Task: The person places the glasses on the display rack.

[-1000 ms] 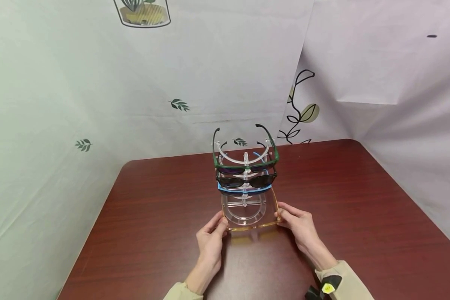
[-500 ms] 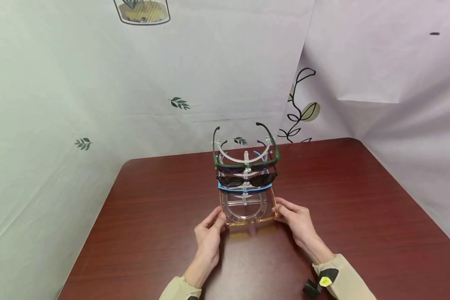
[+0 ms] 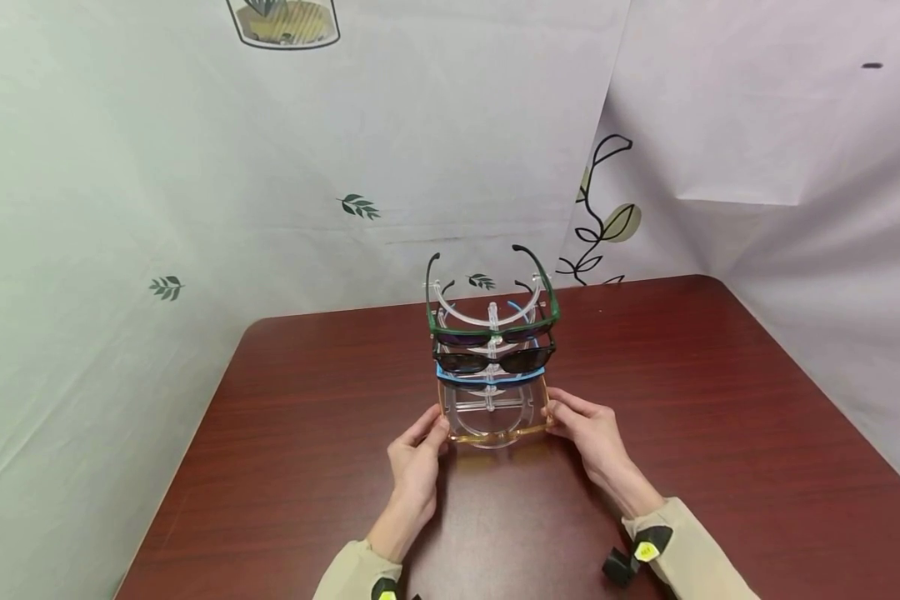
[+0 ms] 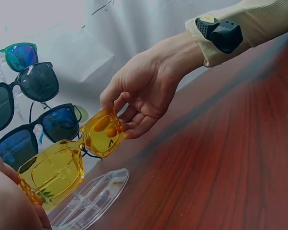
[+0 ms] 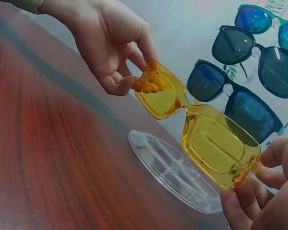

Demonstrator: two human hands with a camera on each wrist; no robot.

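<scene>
Yellow sunglasses (image 5: 216, 141) with a clear amber frame are held level between both hands, low in front of a clear display stand (image 5: 158, 155). My left hand (image 3: 415, 462) pinches them at their left hinge side. At the opposite side, my right hand (image 3: 591, 437) pinches the other hinge, thumb and fingers curled on it. Above them on the stand hang blue-framed sunglasses (image 3: 490, 381), black sunglasses (image 3: 492, 360) and, topmost, green-framed sunglasses (image 3: 493, 333). The yellow temples point back toward the stand; whether they touch it I cannot tell.
The stand's round transparent base lies on a dark red wooden table (image 3: 300, 417). Behind the table hangs a pale cloth backdrop (image 3: 450, 150) with leaf prints. Black devices are strapped to both wrists.
Both hands have carried the yellow sunglasses a little away from the person, nearer the stand. The stand and the other sunglasses have stayed in place.
</scene>
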